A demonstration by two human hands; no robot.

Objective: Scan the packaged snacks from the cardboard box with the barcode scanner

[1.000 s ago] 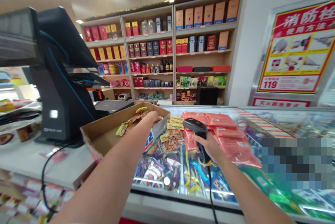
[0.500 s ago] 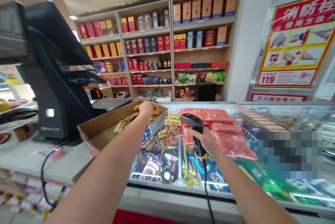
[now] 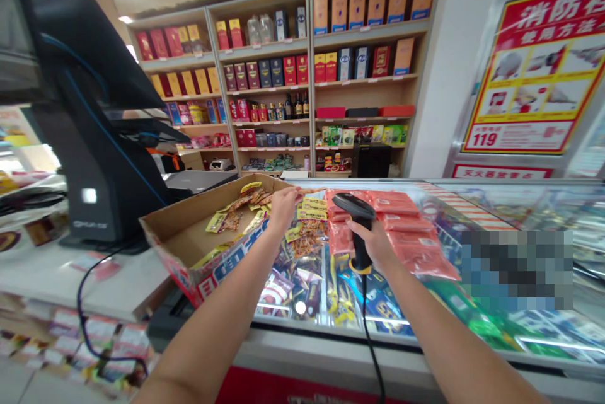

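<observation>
My right hand is wrapped round the grip of a black barcode scanner, its head pointing left and its cord hanging down. My left hand is closed at the right edge of an open cardboard box. A snack packet, seen nearly edge-on, sticks out from its fingers to the right. Inside the box lie several yellow-topped snack packets. More such packets lie on the glass counter between the box and the scanner. Red-pink packages are stacked right behind the scanner.
A black register terminal stands at the left. The glass counter shows bagged goods beneath its top. Shelves with boxes and bottles line the back wall. A red poster hangs at right. The scanner cord crosses the counter's front edge.
My left hand has moved right, out of the box's middle to beyond its right edge, with a snack packet in its fingers. The scanner stays in my right hand, slightly shifted; the view has shifted slightly.
</observation>
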